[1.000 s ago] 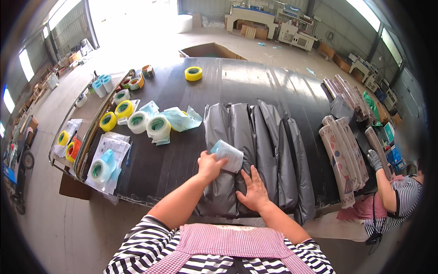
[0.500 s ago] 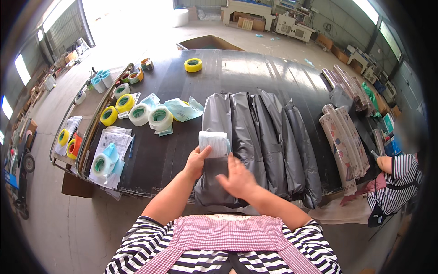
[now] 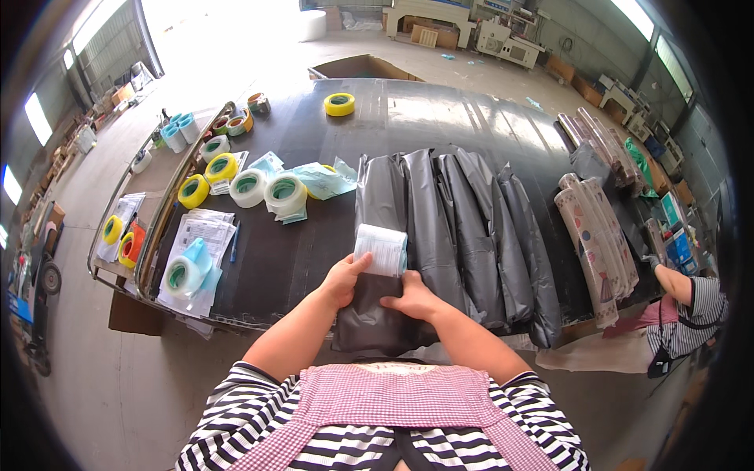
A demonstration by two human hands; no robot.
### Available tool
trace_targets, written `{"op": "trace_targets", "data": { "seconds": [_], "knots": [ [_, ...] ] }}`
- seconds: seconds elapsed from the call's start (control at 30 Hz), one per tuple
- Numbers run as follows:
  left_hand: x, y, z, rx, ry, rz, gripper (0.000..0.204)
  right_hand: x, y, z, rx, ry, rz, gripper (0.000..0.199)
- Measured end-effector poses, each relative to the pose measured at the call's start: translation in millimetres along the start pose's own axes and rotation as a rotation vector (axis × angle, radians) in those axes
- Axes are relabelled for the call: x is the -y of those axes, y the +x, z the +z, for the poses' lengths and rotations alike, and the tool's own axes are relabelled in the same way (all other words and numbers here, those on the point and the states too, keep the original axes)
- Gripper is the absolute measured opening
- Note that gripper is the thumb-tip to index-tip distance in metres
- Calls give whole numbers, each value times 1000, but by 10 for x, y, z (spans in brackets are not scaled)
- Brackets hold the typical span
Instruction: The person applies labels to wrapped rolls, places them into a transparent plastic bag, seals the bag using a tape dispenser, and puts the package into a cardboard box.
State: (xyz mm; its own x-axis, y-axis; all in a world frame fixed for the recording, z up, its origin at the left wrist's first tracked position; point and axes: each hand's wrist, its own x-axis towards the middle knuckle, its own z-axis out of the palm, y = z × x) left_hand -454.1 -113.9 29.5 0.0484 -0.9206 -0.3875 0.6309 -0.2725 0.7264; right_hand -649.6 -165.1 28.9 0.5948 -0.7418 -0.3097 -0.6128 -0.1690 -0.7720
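Several long packages in grey plastic bags lie side by side in front of me. On the leftmost grey package (image 3: 383, 188) sits a printed white label (image 3: 382, 248) with a bluish edge folding down its right side. My left hand (image 3: 345, 279) grips that package's left side, its thumb on the label's lower left corner. At the right side my right hand (image 3: 413, 297) grips the same package, thumb on top and the other fingers tucked down beside it, just below the label. The undersides of both hands are hidden.
Clear tape rolls (image 3: 281, 193) and a light-blue sheet (image 3: 326, 180) lie to the left, by papers (image 3: 200, 235) and a blue pen (image 3: 235, 242). A yellow tape roll (image 3: 339, 104) is farther back. Patterned wrapped rolls (image 3: 593, 243) lie right, near a co-worker's arm (image 3: 674, 284).
My right hand has come down from its blurred motion beside the label and closed on the package's right side. The label lies slightly farther right in view, and the whole view has shifted a little.
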Motion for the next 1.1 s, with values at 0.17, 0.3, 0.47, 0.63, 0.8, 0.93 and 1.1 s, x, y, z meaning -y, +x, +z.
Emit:
{"op": "trace_targets", "data": {
  "seconds": [0.17,0.3,0.47,0.63,0.8,0.93,1.1],
  "knots": [
    [-67,-148,-200,-3,171,379,30,299,-510,-88,-563,-48,-487,64],
    [-235,-706,179,0,403,529,29,779,-810,-387,-724,-412,-1057,37],
    [-221,-965,158,244,511,590,28,1030,-795,-305,-559,-97,-803,44],
    [-271,-1026,107,401,392,697,31,1027,-796,-202,-473,33,-834,42],
    [-349,-1016,139,342,474,856,26,1082,-746,-164,-512,-6,-843,26],
    [-347,-906,-7,292,659,987,20,1009,-623,-246,-375,-18,-735,26],
    [-339,-930,-20,172,656,750,25,930,-446,-434,-246,60,-698,26]
  ]
}}
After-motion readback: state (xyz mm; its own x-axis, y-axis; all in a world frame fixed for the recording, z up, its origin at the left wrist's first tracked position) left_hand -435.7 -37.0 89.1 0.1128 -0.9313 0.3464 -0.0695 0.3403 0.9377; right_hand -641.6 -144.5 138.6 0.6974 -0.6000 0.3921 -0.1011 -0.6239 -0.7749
